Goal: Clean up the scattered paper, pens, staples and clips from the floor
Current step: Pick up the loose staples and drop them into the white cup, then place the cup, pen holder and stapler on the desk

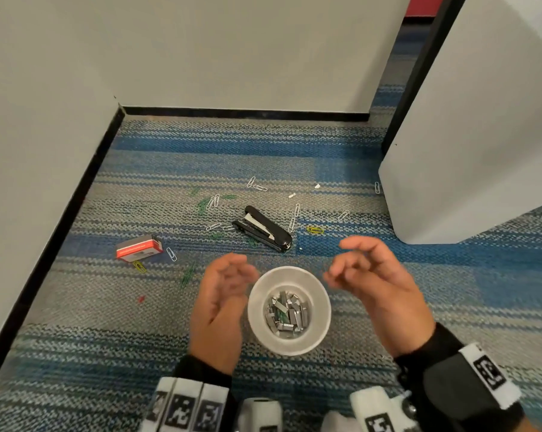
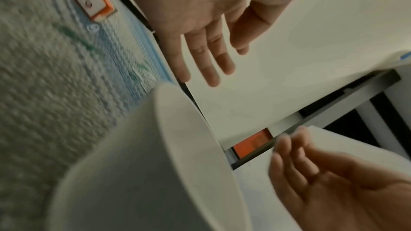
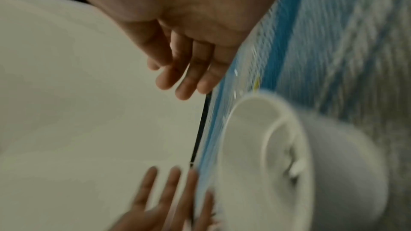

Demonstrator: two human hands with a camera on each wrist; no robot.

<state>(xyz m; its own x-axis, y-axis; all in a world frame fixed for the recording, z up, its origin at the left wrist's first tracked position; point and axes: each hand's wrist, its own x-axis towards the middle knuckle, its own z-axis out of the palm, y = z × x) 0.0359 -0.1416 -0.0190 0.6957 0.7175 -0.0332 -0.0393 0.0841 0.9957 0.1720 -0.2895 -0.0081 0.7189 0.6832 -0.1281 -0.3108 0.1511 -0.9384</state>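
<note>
Down on the striped carpet (image 1: pixel 388 307), a white cup (image 1: pixel 290 277) holding staple strips (image 1: pixel 287 313) stands between both hands. Left hand (image 1: pixel 221 302) and right hand (image 1: pixel 377 285) hover beside its rim, each grip released, fingers loosely curved and holding nothing. Beyond lie a black stapler (image 1: pixel 265 227), a red staple box (image 1: pixel 139 247) and scattered paper clips (image 1: pixel 213 201).

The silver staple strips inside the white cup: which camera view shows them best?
The head view. It looks straight down into the white paper cup, so the silver staple strips are sharp. The left wrist view shows only the cup's outer wall and rim; the right wrist view shows the cup's inside blurred.
</note>
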